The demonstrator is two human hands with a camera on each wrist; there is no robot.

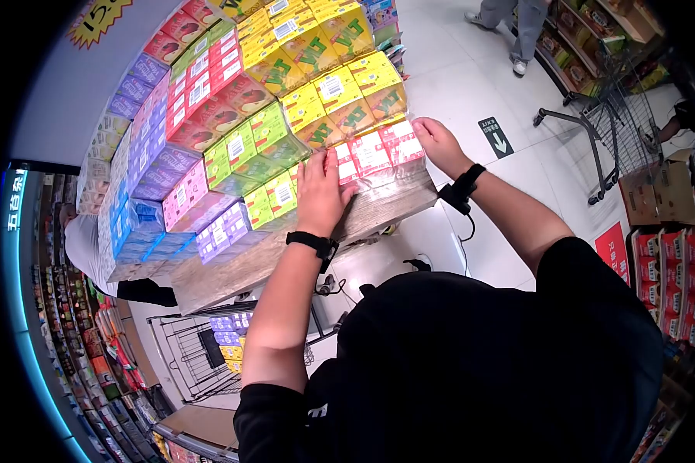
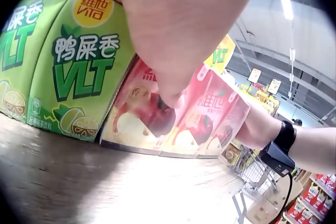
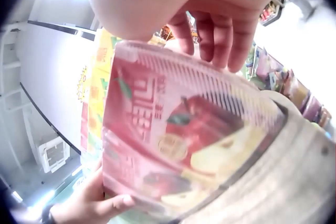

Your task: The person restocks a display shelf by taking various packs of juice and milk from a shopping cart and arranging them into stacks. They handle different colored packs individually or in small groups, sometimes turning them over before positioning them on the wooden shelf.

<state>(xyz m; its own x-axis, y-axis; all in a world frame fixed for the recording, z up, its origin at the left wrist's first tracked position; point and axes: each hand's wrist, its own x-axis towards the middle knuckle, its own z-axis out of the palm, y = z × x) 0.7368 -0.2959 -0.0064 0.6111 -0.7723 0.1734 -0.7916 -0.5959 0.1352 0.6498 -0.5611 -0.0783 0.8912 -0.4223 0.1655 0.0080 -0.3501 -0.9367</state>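
A plastic-wrapped pack of red apple drink cartons (image 1: 372, 157) sits at the near right corner of a wood-grain stand (image 1: 386, 202). My left hand (image 1: 320, 191) rests at the pack's left end, fingers fairly straight, beside green cartons (image 1: 270, 202). In the left wrist view its thumb presses on the printed front. At the opposite end is my right hand (image 1: 442, 145), touching the pack; in the right wrist view its loosely bent fingers (image 3: 223, 43) hang down behind the top edge. Yellow drink packs (image 1: 347, 100) rise directly behind the red one.
Purple, pink and blue packs (image 1: 139, 224) are stacked leftward on the stand. A shopping cart (image 1: 185, 355) holding purple and yellow packs stands below left. Another cart (image 1: 614, 116), a person's legs (image 1: 525, 35) and a carton display (image 1: 676, 278) are on the right.
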